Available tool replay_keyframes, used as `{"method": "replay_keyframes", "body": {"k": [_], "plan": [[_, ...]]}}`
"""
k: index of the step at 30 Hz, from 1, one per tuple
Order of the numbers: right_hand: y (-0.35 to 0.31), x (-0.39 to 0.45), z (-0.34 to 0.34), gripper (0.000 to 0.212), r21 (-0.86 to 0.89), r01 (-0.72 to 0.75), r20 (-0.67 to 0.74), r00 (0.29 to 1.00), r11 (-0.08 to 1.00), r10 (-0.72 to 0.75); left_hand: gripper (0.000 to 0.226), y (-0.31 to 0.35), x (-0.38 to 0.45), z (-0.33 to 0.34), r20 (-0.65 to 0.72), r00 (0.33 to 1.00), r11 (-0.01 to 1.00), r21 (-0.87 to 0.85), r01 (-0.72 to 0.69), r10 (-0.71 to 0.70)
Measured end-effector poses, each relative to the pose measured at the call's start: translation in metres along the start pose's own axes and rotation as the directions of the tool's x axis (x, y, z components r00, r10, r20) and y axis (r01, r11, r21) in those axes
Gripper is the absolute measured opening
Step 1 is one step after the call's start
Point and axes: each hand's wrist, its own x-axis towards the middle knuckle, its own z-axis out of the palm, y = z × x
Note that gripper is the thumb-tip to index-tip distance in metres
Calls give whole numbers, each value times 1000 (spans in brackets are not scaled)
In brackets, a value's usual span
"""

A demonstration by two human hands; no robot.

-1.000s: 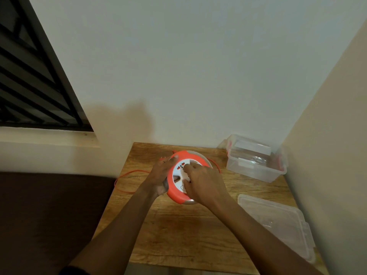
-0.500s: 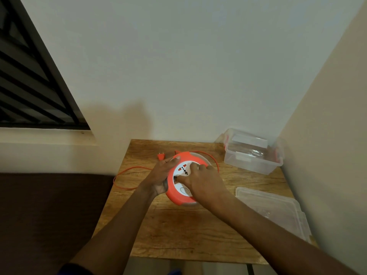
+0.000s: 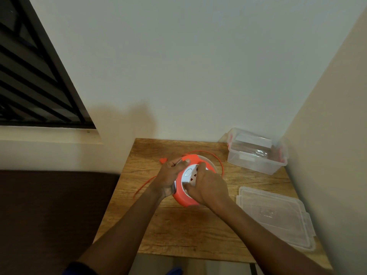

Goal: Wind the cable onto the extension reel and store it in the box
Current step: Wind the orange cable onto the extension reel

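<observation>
left hand (image 3: 170,176) grip holds reel (image 3: 183,197) rim; right hand (image 3: 208,187) grip on white face

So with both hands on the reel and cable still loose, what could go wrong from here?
The loose orange cable loops behind the reel and trails off the table's left edge, so it could snag there. The plug may whip across as the slack winds in. The left hand might get pinched by incoming cable.

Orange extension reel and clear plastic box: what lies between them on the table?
In the head view, a loop of thin orange cable crosses bare wooden table between the orange extension reel and the clear plastic box; nothing else.
</observation>
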Motion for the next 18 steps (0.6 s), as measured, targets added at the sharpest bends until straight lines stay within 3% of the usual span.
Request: {"method": "replay_keyframes", "body": {"k": [3, 7, 11, 18], "plan": [[2, -3, -5, 66, -28, 32, 12, 999, 999, -31, 43, 1, -1, -3, 11, 999, 999, 3, 48, -48], [0, -6, -20, 44, -193, 247, -66, 962, 950, -264, 32, 9, -5, -9, 40, 994, 995, 20, 96, -97], [6, -4, -26, 60, -334, 452, 67, 886, 827, -458, 35, 15, -10, -9, 71, 992, 994, 11, 104, -105], [3, -6, -28, 73, -376, 556, 241, 831, 742, -501, 56, 12, -13, -12, 84, 989, 993, 3, 121, -121]]}}
